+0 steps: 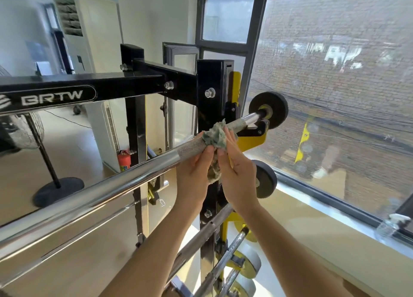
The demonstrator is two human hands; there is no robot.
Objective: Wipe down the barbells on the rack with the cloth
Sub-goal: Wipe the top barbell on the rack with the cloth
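**Both hands on the cloth at the top bar**

A crumpled green cloth (pixel 215 136) is wrapped over the knurled stretch of the long chrome barbell (pixel 107 187). It sits just left of the yellow hook (pixel 252 138) on the black steel rack (pixel 210 79). The left hand (pixel 193 171) and right hand (pixel 238 173) are close together, each gripping the cloth against the bar between thumb and fingers. More chrome bars (pixel 232 247) lie lower on the rack.

Cloth (pixel 215 136) on top barbell (pixel 111 185), rack upright (pixel 209 82) behind, window (pixel 335 73) rt
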